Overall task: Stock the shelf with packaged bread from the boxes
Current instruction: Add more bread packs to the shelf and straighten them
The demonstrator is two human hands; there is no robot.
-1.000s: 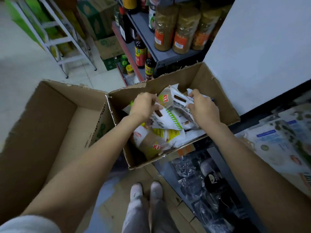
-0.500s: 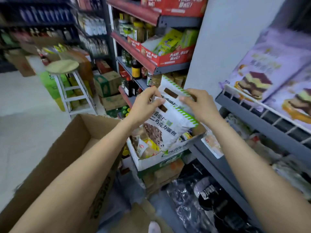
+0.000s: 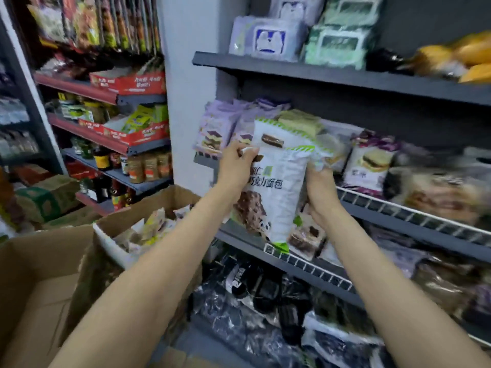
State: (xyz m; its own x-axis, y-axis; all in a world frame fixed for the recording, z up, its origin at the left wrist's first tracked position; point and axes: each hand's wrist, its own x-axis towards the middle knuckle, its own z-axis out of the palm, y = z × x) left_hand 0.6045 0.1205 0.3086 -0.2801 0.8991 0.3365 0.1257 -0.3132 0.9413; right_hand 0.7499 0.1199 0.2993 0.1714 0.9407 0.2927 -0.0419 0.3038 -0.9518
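Bread pack (image 3: 281, 187), the white one with green trim, is up in front of your grey shelf (image 3: 398, 211), held upright between both hands. Your left hand (image 3: 235, 168) is pinched on its upper left edge, your right hand (image 3: 320, 187) clamped on its right side. More packs sit in the open box (image 3: 148, 221) lower left.

Both bare forearms extend forward and upward, the left hand (image 3: 235, 166) closed with fingers pinching at upper left, the right hand (image 3: 320, 185) apparently gripping from the right side, its fingertips blurred.
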